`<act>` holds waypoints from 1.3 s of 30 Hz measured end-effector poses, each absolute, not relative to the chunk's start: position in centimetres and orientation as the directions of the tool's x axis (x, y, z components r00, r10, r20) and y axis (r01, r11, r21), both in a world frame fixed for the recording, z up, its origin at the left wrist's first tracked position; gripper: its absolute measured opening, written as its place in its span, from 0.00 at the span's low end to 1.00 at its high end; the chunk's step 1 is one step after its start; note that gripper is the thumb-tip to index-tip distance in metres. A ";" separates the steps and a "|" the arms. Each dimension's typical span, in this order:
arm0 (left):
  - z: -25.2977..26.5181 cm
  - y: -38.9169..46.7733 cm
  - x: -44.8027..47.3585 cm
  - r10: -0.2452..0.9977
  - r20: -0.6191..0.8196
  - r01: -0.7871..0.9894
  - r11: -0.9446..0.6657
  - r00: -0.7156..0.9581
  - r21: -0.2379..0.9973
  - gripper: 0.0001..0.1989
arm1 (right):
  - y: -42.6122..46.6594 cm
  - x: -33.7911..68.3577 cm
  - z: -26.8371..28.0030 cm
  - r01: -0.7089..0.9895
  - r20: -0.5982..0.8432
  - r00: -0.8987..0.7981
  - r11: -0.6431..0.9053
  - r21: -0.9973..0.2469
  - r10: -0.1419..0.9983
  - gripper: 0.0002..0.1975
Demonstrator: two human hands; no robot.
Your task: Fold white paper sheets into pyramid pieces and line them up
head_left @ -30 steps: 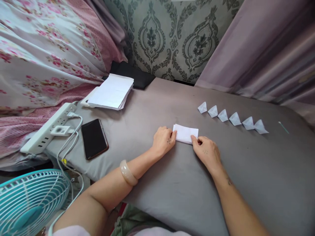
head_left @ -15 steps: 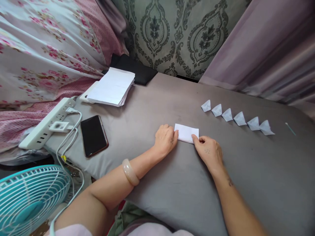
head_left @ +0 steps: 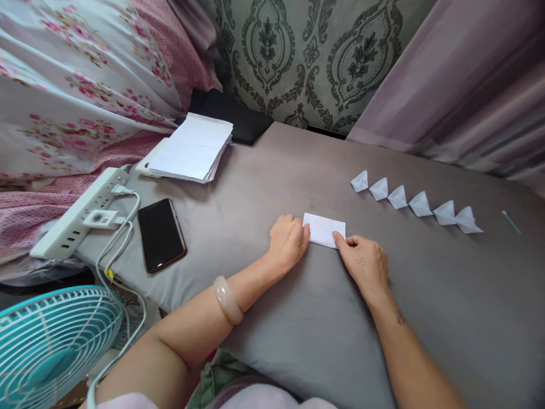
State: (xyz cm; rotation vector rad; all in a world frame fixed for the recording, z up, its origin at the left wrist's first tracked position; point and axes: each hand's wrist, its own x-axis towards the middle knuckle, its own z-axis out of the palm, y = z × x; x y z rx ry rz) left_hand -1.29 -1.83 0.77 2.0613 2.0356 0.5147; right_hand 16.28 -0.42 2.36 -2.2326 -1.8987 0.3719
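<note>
Folded white paper rectangle [head_left: 324, 230]: lies flat on the grey cushioned surface [head_left: 298, 318], near its middle, long axis left to right. Left hand [head_left: 287, 241]: fingers curled together, pressing the paper's left end. Right hand [head_left: 361, 262]: fingertips pinched on the right near corner. Row of six folded paper pieces [head_left: 415, 201]: farther right, tips pointing up. Paper stack [head_left: 191, 149], black phone [head_left: 160, 234], power strip [head_left: 80, 213]: far left.

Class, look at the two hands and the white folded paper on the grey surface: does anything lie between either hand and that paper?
Nothing visible does. The left hand touches the folded paper at its left edge, and the right hand touches its near right corner.
</note>
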 end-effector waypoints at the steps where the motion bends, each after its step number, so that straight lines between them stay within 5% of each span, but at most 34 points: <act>1: 0.9 -1.8 -1.3 0.996 0.093 0.925 -0.027 -0.009 0.380 0.19 | -0.4 16.3 2.4 0.939 -0.073 0.151 -0.166 -0.300 0.986 0.25; 24: 0.0 -1.3 -1.5 0.993 0.103 0.913 0.007 -0.054 0.407 0.15 | -0.9 16.2 1.9 0.933 0.019 0.139 -0.125 -0.337 0.990 0.20; 27: 0.7 -1.3 -1.9 0.988 0.143 0.909 -0.012 -0.052 0.418 0.11 | -0.7 16.3 1.3 0.919 0.186 0.049 0.028 -0.394 0.981 0.17; 30: 1.1 -0.7 -2.4 0.967 0.232 0.899 -0.190 0.102 0.396 0.10 | -0.4 16.6 0.9 0.849 0.309 -0.240 0.353 -0.392 0.920 0.12; 33: 0.8 0.1 -3.0 0.917 0.238 0.838 -0.392 0.322 0.379 0.13 | -0.4 16.8 1.0 0.785 0.268 -0.435 0.508 -0.356 0.860 0.16; 39: 0.2 1.4 -4.3 0.911 0.247 0.746 -0.413 0.331 0.523 0.11 | -2.6 15.2 3.2 0.867 0.088 -0.489 0.495 -0.059 0.868 0.18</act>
